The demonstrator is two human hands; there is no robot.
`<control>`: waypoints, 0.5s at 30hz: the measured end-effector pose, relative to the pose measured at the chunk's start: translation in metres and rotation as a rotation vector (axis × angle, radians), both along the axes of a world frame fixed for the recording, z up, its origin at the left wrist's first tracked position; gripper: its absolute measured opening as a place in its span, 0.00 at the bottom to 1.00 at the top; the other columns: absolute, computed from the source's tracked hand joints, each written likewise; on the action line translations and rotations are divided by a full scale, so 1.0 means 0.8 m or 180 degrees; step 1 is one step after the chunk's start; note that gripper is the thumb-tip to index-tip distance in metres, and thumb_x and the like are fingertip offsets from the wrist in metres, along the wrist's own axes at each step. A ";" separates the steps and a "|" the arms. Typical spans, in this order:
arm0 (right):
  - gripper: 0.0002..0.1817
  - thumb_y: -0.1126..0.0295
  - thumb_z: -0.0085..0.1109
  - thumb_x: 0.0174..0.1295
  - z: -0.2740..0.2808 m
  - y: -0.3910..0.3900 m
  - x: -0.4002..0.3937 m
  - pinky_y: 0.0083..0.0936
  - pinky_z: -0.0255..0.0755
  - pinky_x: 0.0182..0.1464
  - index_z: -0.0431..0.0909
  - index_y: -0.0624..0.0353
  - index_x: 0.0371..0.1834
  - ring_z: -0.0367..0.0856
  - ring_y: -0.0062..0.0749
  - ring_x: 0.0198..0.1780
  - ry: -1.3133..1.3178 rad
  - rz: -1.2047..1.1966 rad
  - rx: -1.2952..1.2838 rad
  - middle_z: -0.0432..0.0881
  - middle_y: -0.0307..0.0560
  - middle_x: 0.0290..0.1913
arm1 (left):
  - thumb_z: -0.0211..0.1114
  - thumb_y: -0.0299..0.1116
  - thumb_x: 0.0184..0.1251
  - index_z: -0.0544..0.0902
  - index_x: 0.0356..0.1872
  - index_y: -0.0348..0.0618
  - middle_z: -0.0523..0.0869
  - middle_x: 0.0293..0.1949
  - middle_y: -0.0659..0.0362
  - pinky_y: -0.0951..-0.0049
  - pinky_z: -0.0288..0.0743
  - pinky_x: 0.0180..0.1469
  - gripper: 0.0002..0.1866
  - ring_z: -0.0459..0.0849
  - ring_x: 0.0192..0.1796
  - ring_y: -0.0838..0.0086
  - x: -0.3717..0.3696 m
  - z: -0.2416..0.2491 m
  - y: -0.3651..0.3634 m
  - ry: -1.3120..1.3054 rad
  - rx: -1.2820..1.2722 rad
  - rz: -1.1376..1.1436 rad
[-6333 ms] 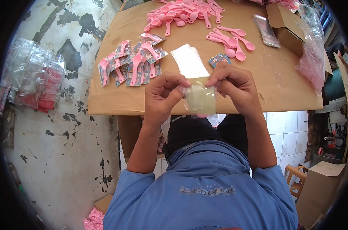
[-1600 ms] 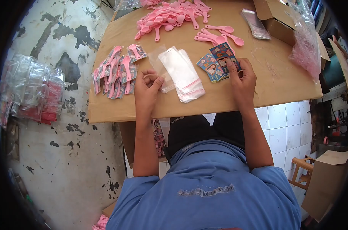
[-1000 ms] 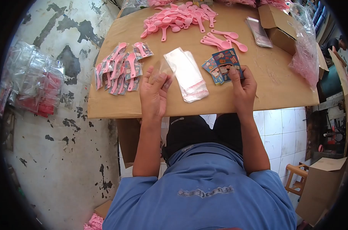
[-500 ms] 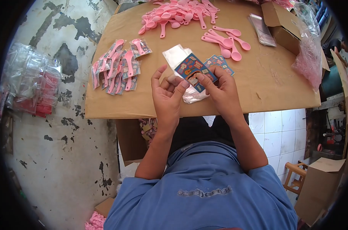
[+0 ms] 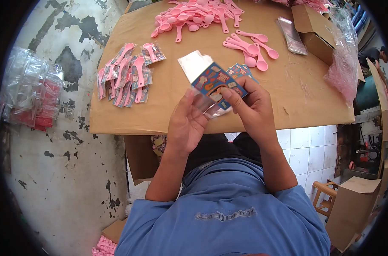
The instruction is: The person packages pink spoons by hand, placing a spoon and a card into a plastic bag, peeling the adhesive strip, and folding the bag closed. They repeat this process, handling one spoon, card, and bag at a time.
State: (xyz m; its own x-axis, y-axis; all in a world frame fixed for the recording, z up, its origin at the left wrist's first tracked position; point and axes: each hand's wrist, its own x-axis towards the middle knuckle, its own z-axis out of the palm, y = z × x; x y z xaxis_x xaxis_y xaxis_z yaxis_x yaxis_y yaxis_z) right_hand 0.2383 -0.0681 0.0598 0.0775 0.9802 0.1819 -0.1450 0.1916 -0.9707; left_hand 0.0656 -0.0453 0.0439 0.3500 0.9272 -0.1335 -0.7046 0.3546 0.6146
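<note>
- One brown tabletop point(image 5: 307, 104) under the hands; peeling grey-white surface point(image 5: 70, 170) well left of them; white tiles point(image 5: 303, 145) right of the right forearm.
- One blue printed card point(image 5: 210, 80), possibly more, pinched in right hand point(image 5: 253, 106), raised over clear bags point(image 5: 195, 64).
- Left hand point(image 5: 187, 126) near it, part-open; cannot tell whether it grips film.
- Five or six loose spoons point(image 5: 262, 65) beyond right hand; uncounted spoon pile point(image 5: 194, 18) farther.
- Roughly a dozen bagged spoons point(image 5: 140, 74), overlapping, left of left hand.
</note>
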 end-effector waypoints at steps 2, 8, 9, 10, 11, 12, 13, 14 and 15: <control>0.10 0.66 0.69 0.75 -0.001 -0.004 0.013 0.14 0.66 0.33 0.82 0.62 0.44 0.73 0.09 0.33 -0.0311 0.0145 -0.0123 0.81 0.32 0.34 | 0.57 0.43 0.86 0.76 0.70 0.35 0.86 0.62 0.47 0.55 0.77 0.73 0.24 0.83 0.69 0.62 -0.002 -0.007 0.002 0.0141 0.0155 -0.0163; 0.11 0.66 0.62 0.80 -0.017 -0.015 0.029 0.14 0.66 0.32 0.84 0.64 0.53 0.72 0.10 0.32 -0.0318 -0.0629 -0.0149 0.82 0.32 0.36 | 0.61 0.31 0.84 0.75 0.71 0.34 0.85 0.66 0.46 0.61 0.82 0.70 0.21 0.85 0.67 0.61 0.007 -0.020 0.006 0.0305 0.0177 -0.0027; 0.11 0.66 0.62 0.80 -0.020 -0.018 0.035 0.14 0.66 0.32 0.84 0.64 0.53 0.73 0.10 0.32 -0.0300 -0.0726 -0.0153 0.82 0.32 0.36 | 0.61 0.30 0.84 0.75 0.71 0.34 0.85 0.66 0.45 0.62 0.83 0.70 0.20 0.86 0.67 0.60 0.008 -0.017 0.007 0.0296 0.0160 0.0128; 0.11 0.66 0.62 0.80 -0.025 -0.021 0.041 0.14 0.66 0.32 0.84 0.64 0.53 0.73 0.10 0.32 -0.0283 -0.0819 -0.0154 0.82 0.33 0.36 | 0.61 0.32 0.84 0.76 0.70 0.33 0.85 0.65 0.45 0.60 0.82 0.71 0.20 0.85 0.68 0.58 0.009 -0.016 0.008 0.0376 0.0216 0.0294; 0.11 0.66 0.61 0.80 -0.028 -0.023 0.045 0.13 0.66 0.32 0.84 0.64 0.53 0.73 0.10 0.32 -0.0265 -0.0913 -0.0154 0.82 0.33 0.36 | 0.61 0.32 0.85 0.76 0.71 0.33 0.85 0.66 0.45 0.60 0.82 0.71 0.21 0.85 0.68 0.57 0.008 -0.016 0.008 0.0382 0.0204 0.0376; 0.12 0.66 0.62 0.80 -0.029 -0.028 0.046 0.12 0.67 0.32 0.83 0.64 0.53 0.73 0.10 0.31 -0.0290 -0.0998 -0.0325 0.83 0.33 0.35 | 0.61 0.32 0.85 0.76 0.71 0.33 0.84 0.66 0.44 0.60 0.82 0.71 0.21 0.85 0.69 0.57 0.007 -0.016 0.009 0.0384 0.0196 0.0458; 0.12 0.65 0.63 0.79 -0.033 -0.033 0.045 0.12 0.67 0.32 0.84 0.64 0.52 0.74 0.10 0.30 -0.0242 -0.0931 -0.0395 0.83 0.33 0.34 | 0.61 0.32 0.85 0.76 0.71 0.33 0.84 0.67 0.44 0.60 0.82 0.71 0.21 0.85 0.69 0.57 0.007 -0.016 0.010 0.0386 0.0186 0.0537; 0.12 0.65 0.63 0.79 -0.038 -0.038 0.045 0.12 0.67 0.32 0.84 0.64 0.52 0.74 0.10 0.30 -0.0196 -0.0869 -0.0466 0.82 0.33 0.34 | 0.61 0.32 0.85 0.76 0.71 0.34 0.83 0.68 0.44 0.60 0.82 0.71 0.21 0.84 0.69 0.57 0.007 -0.017 0.010 0.0386 0.0261 0.0528; 0.12 0.65 0.64 0.79 -0.043 -0.043 0.044 0.11 0.67 0.32 0.84 0.64 0.52 0.74 0.10 0.30 -0.0153 -0.0809 -0.0536 0.82 0.33 0.34 | 0.61 0.32 0.85 0.75 0.72 0.34 0.83 0.68 0.43 0.60 0.81 0.71 0.21 0.84 0.70 0.57 0.008 -0.018 0.010 0.0383 0.0337 0.0516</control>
State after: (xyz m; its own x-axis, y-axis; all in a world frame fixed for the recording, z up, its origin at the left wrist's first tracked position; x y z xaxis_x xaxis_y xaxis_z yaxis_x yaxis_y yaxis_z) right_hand 0.2739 -0.1023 0.0257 0.3192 0.9473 0.0281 -0.0663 0.0519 -0.9965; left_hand 0.0723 -0.0376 0.0297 0.1826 0.9811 -0.0643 -0.6665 0.1716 0.7255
